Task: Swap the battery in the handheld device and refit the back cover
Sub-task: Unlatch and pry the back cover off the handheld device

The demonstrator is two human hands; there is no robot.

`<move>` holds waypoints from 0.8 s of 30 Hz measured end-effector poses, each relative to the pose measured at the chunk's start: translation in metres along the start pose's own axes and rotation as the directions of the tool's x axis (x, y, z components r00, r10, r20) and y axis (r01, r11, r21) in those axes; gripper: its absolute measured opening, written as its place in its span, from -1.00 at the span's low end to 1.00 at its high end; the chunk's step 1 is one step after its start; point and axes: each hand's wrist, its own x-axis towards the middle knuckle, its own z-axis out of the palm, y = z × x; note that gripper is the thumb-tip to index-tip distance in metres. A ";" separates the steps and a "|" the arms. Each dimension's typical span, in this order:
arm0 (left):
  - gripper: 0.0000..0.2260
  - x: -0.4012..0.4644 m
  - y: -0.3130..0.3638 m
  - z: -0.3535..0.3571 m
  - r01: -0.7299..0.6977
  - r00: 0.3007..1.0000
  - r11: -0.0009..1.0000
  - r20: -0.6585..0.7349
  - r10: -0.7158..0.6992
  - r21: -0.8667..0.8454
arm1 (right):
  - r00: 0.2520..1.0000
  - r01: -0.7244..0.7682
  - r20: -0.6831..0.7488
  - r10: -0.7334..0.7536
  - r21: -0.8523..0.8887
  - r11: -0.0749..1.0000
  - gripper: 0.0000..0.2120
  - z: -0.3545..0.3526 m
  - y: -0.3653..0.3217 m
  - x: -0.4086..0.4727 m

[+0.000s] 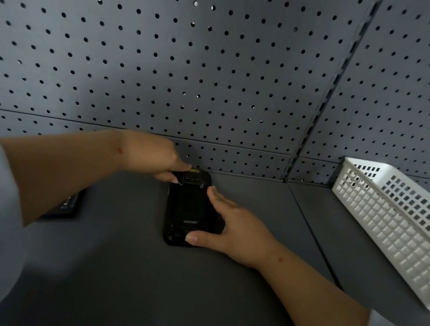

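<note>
this looks like a workshop or a technical work station. a grey pegboard wall [196,56] with rows of small round holes rises right behind a dark grey bench top [135,276], and a slotted metal upright [328,87] splits the wall into panels. a white plastic basket [393,228] with a grid of openings sits on the bench at the right. nothing homely shows anywhere, only plain grey metal surfaces.

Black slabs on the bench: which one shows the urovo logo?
The handheld device under both hands, centre bench. The other black slab lies left, half hidden by the left forearm.
</note>
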 end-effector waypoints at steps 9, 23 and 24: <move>-0.62 0.003 -0.003 0.010 -0.003 0.999 0.999 -0.041 0.005 0.042 | 1.000 -0.002 0.004 0.002 -0.008 1.000 -0.06 0.001 0.000 0.000; -0.60 0.001 -0.003 0.016 0.001 0.997 1.000 -0.078 0.000 0.016 | 1.000 -0.001 0.000 0.001 -0.012 1.000 -0.06 0.002 0.000 0.001; -0.61 0.001 -0.002 0.017 0.009 0.997 1.000 -0.081 -0.008 0.010 | 1.000 0.001 0.000 -0.001 -0.015 1.000 -0.06 0.002 -0.001 0.001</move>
